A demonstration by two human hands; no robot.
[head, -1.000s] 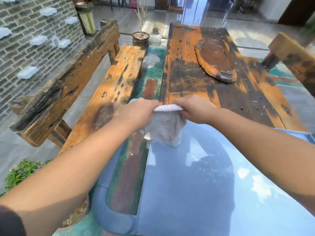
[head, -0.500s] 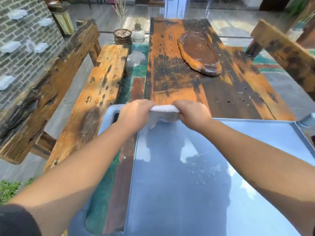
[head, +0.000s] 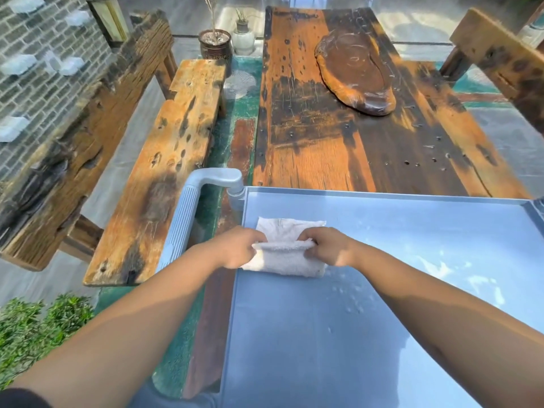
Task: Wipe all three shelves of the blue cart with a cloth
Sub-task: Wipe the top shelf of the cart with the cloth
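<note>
Wiping is being set up on the top shelf (head: 382, 304) of the blue cart (head: 188, 219), which is standing against a weathered wooden table (head: 338, 136). Risk, judged from this view: the cart is likely sitting on wheels, so a hard forward stroke may be pushing it into the table. White specks are lying on the shelf to the right; short strokes may be leaving them behind. The cloth (head: 287, 254) is resting on the shelf's far left corner, half folded. The left hand (head: 238, 250) is gripping its left end; the right hand (head: 329, 248) is gripping its right end. A loose fold may be slipping open under pressure.
</note>
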